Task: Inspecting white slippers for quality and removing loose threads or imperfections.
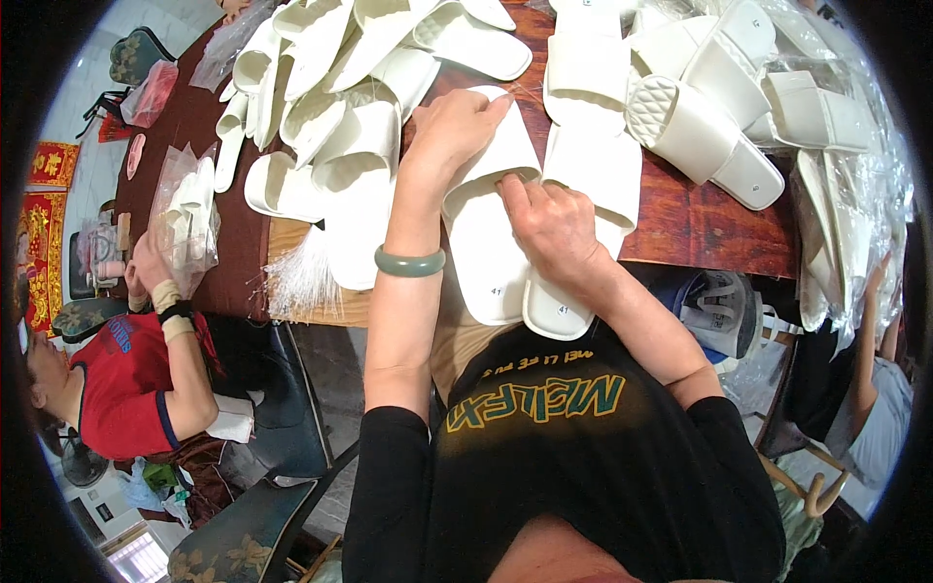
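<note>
In front of me on the table lies a white slipper [486, 257], its sole end toward my body. Across its strap rests my left hand [457, 131], closed around the far part, with a green bangle on the wrist. My right hand [551, 222] is closed too, its fingertips at the near edge of that strap; anything small inside the curled fingers is hidden. A second white slipper [557, 313] lies partly under my right hand. Left of my left forearm, a bundle of thin clear strands [306, 274] hangs over the table's edge.
White slippers [340, 107] pile up at the left, more [705, 136] at the right, some in clear plastic [855, 223]. At the left a co-worker in a red shirt [126, 389] handles a bagged pair [187, 219]. Another person [880, 408] sits at the right. Chairs [253, 525] stand below.
</note>
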Demonstrator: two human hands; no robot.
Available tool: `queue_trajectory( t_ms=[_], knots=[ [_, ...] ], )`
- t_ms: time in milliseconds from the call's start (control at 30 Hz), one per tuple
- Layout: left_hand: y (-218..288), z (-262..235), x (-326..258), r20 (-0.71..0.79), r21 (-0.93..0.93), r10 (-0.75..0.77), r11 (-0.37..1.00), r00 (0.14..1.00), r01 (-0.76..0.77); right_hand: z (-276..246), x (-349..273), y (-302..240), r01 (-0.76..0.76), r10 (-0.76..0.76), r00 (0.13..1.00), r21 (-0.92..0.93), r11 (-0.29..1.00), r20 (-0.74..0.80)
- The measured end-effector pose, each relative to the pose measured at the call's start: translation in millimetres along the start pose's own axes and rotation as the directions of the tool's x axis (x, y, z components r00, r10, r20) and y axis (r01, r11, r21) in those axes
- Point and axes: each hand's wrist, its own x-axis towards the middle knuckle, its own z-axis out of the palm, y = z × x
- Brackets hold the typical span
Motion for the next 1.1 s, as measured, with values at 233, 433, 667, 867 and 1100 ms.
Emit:
queue_trajectory(
  t_ms=[233, 433, 667, 867, 1100],
  knots=[
    [-5.2, 10.4, 20.5, 0.02, -0.229, 0.058, 0.972, 0.998, -0.052, -6.0, -2.8, 1.5, -0.009, 0.008, 0.999, 0.019, 1.0, 0.051],
    [-10.6, 13.9, 12.0, -0.133, -0.564, 0.026, 0.82, 0.991, -0.097, -27.4, -16.0, 2.9, -0.048, 0.035, 0.997, 0.233, 0.971, 0.063],
    [-13.7, 10.3, 10.5, -0.16, -0.654, -0.058, 0.754, 0.985, -0.062, -51.0, -42.4, 12.4, -0.072, 0.058, 0.997, 0.283, 0.956, 0.06],
    [-19.0, 5.6, 10.1, -0.161, -0.713, -0.082, 0.699, 0.984, -0.058, -62.2, -62.7, 27.5, -0.203, 0.208, 0.978, 0.324, 0.924, 0.019],
    [-25.6, -0.9, 18.3, -0.059, -0.721, -0.061, 0.693, 0.996, 0.0, -61.5, -63.8, 31.0, -0.298, 0.306, 0.952, 0.303, 0.905, 0.024]
  ],
)
